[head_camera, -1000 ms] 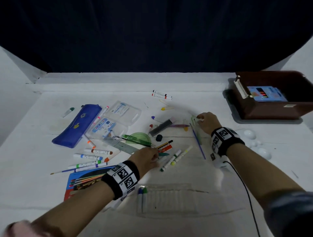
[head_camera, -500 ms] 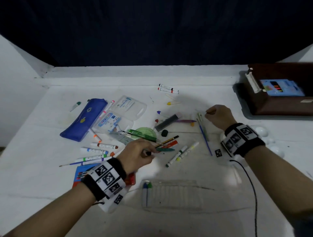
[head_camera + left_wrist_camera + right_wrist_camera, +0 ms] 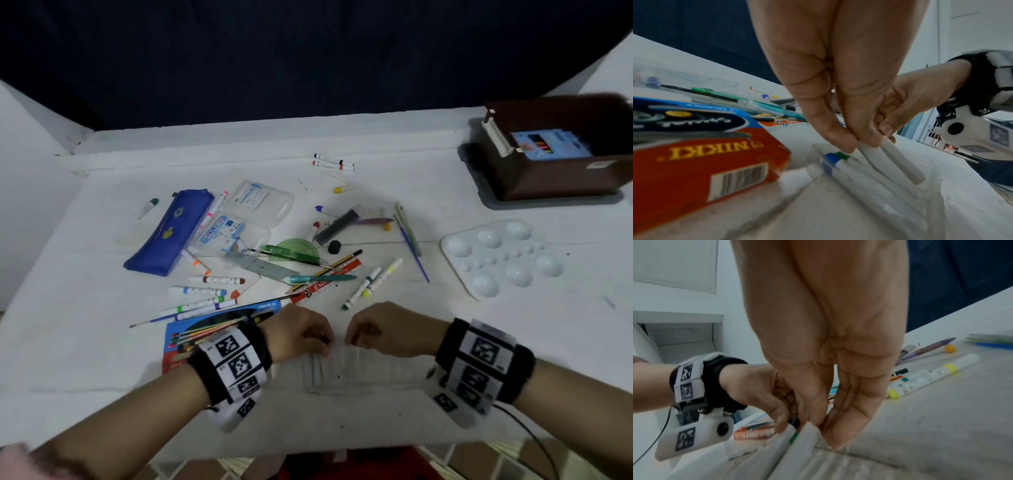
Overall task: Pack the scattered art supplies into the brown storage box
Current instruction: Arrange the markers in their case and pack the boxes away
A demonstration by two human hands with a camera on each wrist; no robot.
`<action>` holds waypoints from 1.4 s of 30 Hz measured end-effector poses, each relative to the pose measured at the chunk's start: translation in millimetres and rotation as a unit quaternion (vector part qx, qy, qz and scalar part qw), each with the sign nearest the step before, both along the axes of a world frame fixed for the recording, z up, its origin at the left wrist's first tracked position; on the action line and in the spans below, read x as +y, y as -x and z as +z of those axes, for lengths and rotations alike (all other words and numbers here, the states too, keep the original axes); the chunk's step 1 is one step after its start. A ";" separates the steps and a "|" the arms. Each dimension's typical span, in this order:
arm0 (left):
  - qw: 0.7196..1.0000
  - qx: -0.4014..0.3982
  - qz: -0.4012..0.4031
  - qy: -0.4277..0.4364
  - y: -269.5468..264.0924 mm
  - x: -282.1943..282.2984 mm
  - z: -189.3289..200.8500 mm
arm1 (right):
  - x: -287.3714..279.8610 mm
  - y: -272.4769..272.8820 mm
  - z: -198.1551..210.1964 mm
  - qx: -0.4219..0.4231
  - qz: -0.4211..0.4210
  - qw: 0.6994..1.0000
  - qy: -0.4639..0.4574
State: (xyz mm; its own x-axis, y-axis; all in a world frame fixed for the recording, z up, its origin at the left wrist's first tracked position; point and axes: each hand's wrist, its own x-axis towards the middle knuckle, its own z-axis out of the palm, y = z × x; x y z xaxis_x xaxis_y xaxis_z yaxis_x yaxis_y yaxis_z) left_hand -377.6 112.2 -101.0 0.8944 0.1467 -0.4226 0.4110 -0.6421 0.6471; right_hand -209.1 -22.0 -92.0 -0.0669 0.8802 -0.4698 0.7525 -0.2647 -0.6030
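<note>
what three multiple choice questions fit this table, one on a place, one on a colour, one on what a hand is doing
1. Where does the brown box stand on the table?
A. near left corner
B. under the hands
C. far right

2. What colour is the pencil case?
A. red
B. blue
C. yellow

3. What is the left hand doing?
A. pinching a white marker at the clear tray
B. lying flat and open
C. reaching into the box

Answers:
1 C, the head view shows it at the table's far right edge.
2 B, it lies left of the clutter and is plainly blue.
3 A, the left wrist view shows the fingertips closed on the marker's end.
</note>
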 end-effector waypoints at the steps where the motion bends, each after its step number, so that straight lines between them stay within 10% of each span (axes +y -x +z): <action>1: 1.000 0.000 -0.009 -0.013 -0.7 -1.4 -1.1 | 1.6 4.7 -3.5 -0.005 0.000 1.000 0.000; 17: 0.994 -0.019 0.012 -0.107 13.3 -14.9 -14.0 | -1.1 32.7 -19.8 0.016 -0.095 0.994 -0.054; 42: 0.990 -0.040 0.007 -0.137 16.9 -20.4 -21.8 | 3.1 43.8 -16.6 -0.048 -0.014 0.997 -0.056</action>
State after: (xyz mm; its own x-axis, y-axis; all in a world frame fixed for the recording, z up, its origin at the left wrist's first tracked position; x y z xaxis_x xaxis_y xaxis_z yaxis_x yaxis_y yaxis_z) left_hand -394.5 91.7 -122.7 0.9201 0.2586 -0.2940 0.3762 -0.7923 0.4804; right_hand -252.9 -18.9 -108.6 -0.0005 0.9286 -0.3711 0.8007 -0.2219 -0.5564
